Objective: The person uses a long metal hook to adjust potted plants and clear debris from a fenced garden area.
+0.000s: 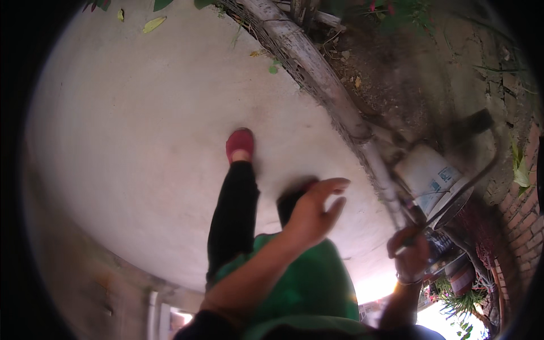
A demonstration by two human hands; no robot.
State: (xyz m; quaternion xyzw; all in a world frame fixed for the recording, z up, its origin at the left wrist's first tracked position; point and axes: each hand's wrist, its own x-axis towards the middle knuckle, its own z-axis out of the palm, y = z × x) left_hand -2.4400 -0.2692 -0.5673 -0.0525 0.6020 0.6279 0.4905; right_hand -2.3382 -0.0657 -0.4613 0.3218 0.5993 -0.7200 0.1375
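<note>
My right hand (411,252) is closed round the handle end of a hoe-like tool with a curved dark neck (486,170). The tool's dark, blurred head (477,122) hangs over the soil at the right. In front of my green garment, my left hand (314,212) is empty, with thumb and fingers apart. A white bucket (425,170) with blue print stands beside the tool's neck, partly hidden behind it.
Pale wooden poles (317,68) edge the soil bed (385,73). On my left lies a concrete floor (141,124) with a few fallen leaves. A brick wall (527,226), a reddish twig bundle (481,229) and potted plants are at the right. My red shoe (239,141) is ahead.
</note>
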